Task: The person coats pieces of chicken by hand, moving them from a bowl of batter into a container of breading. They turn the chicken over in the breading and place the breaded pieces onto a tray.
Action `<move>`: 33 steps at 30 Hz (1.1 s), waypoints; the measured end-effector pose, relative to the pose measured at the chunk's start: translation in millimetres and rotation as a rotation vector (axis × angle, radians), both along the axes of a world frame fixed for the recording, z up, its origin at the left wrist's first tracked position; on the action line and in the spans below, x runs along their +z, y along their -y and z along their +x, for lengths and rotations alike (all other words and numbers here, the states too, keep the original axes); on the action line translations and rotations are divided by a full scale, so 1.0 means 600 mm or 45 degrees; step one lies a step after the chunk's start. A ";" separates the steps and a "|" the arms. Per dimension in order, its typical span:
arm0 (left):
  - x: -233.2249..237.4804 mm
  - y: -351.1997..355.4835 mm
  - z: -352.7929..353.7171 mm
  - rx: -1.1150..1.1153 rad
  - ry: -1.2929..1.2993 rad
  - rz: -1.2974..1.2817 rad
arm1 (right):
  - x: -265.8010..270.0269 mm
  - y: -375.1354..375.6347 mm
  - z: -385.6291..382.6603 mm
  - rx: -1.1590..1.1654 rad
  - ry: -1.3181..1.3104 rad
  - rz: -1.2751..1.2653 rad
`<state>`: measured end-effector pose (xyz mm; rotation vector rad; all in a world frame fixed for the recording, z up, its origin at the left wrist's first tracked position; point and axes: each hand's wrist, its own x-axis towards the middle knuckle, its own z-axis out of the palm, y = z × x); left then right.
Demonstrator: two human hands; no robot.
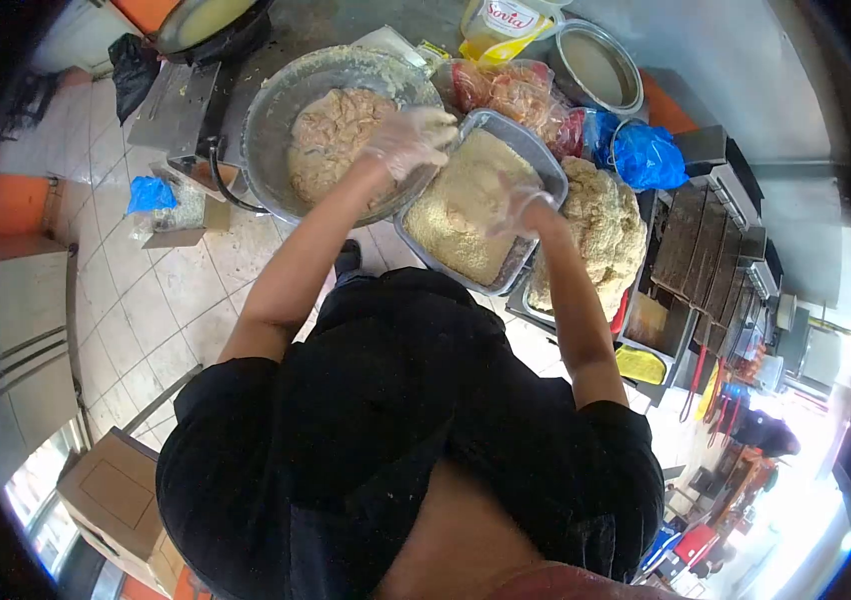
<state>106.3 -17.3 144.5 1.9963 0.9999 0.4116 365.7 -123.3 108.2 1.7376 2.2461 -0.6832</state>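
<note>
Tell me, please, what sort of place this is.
Most likely a commercial kitchen: a large metal bowl of meat, a tray of crumbs, and a heap of breaded pieces beside it.

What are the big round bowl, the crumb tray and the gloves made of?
The big bowl looks like metal: grey, with a dull shine. The crumb tray seems metal too, by its thin grey rim. The gloves on the left hand and right hand look like thin clear plastic: skin shows through.
</note>
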 end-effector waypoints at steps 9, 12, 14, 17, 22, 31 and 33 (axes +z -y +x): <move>-0.166 -0.026 -0.122 0.458 -0.655 0.191 | -0.141 -0.041 0.048 -0.045 0.473 0.035; -0.215 -0.009 -0.139 0.524 -0.804 0.090 | -0.137 -0.048 0.082 -0.125 0.052 0.187; -0.254 -0.015 -0.150 0.382 -0.874 0.144 | -0.095 -0.054 0.065 -0.409 -0.155 -0.124; -0.232 -0.004 -0.150 0.457 -0.784 0.153 | -0.099 -0.060 0.069 -0.577 -0.583 -0.433; -0.255 -0.010 -0.137 0.411 -0.903 0.228 | -0.034 -0.070 -0.037 -0.525 0.202 0.357; -0.288 -0.012 -0.142 0.400 -0.899 0.252 | -0.063 -0.065 -0.130 -1.396 -0.674 0.422; -0.304 0.009 -0.140 0.417 -0.880 0.356 | -0.137 -0.027 -0.107 -0.840 -0.015 0.625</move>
